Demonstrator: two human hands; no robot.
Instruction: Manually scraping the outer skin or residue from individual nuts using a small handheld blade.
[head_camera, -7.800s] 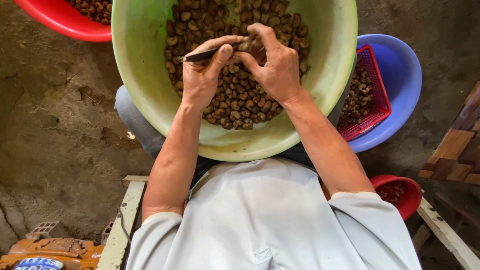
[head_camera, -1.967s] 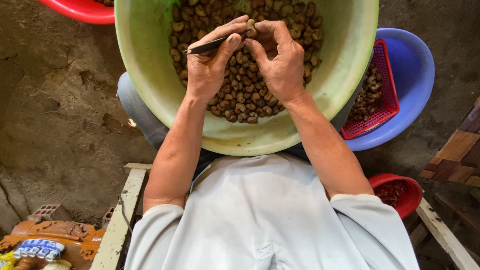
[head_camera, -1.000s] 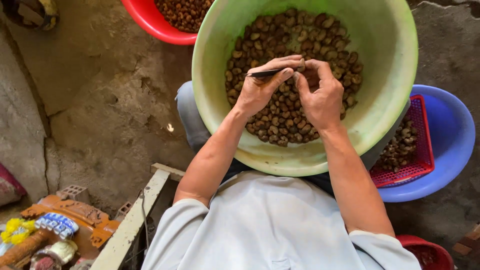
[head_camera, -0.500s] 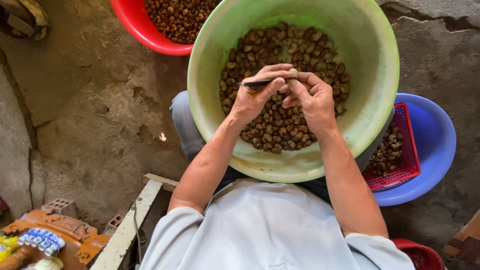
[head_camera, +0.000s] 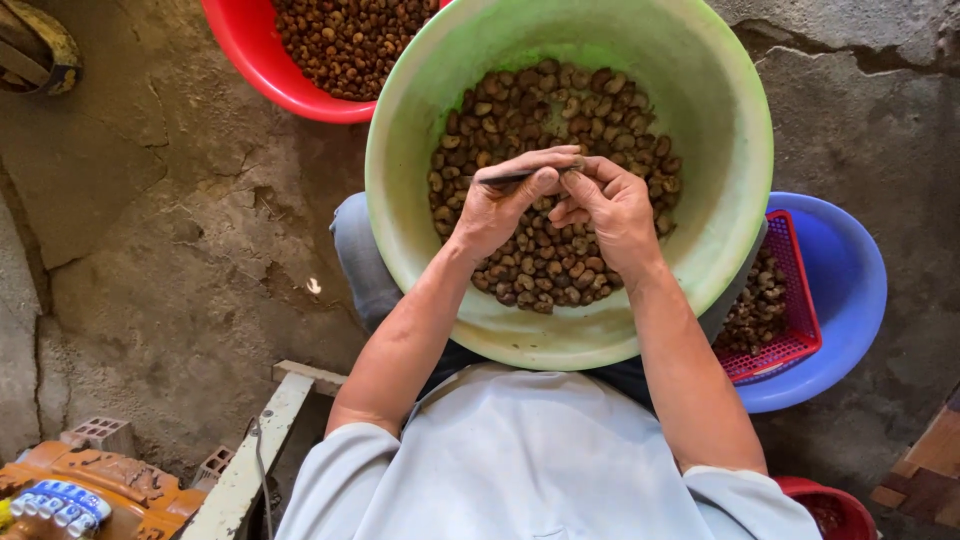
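left hand (head_camera: 497, 203): clamped round a thin dark blade (head_camera: 508, 179), tip pointing across to the other hand
right hand (head_camera: 607, 203): fingers pinched together, meeting the blade tip; held piece hidden
under the grip: brown nuts (head_camera: 540, 265) heaped in green basin (head_camera: 720, 200)
right of grip: red basket (head_camera: 790, 300) in blue bowl (head_camera: 850, 290)
beyond, left: red tub (head_camera: 250, 50) of nuts

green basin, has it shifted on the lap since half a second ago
Cannot tell. The green basin keeps the same overlap with the red basin and blue basin; everything slides together, so the camera moved.
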